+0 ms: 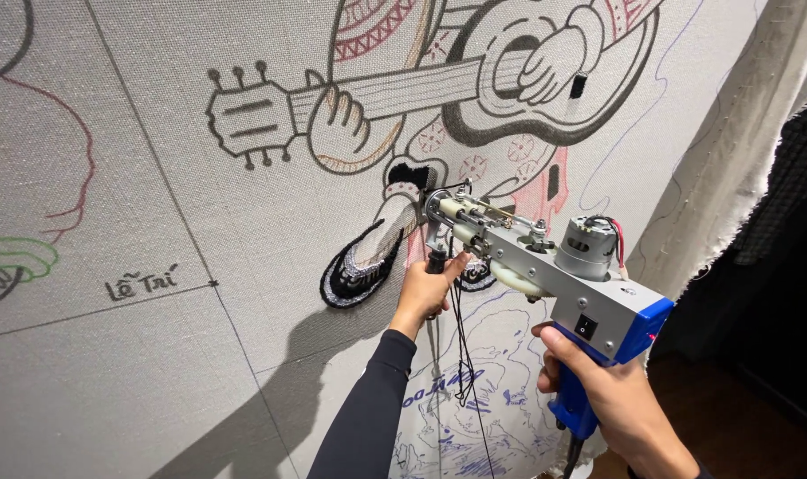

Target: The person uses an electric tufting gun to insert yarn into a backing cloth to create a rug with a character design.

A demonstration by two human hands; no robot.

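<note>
The stretched grey cloth (155,355) is taut but gives a bit, and the tufting gun (545,266) pressed to it by the half-tufted black shoe patch (361,266) looks rigid and probably front-heavy with that motor on top. It's clamped at both ends: right hand (612,399) wrapped shut around the blue rear grip, left hand (425,288) closed on the black front handle. Long axis runs lower right to upper left, needle end at the cloth, thin black yarn (461,355) dangling.

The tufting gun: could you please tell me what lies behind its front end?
Behind the tufting gun is the stretched grey cloth with a drawn guitar player; a tufted black shoe shows beside it. The gun and left hand hide the drawing directly behind.
</note>
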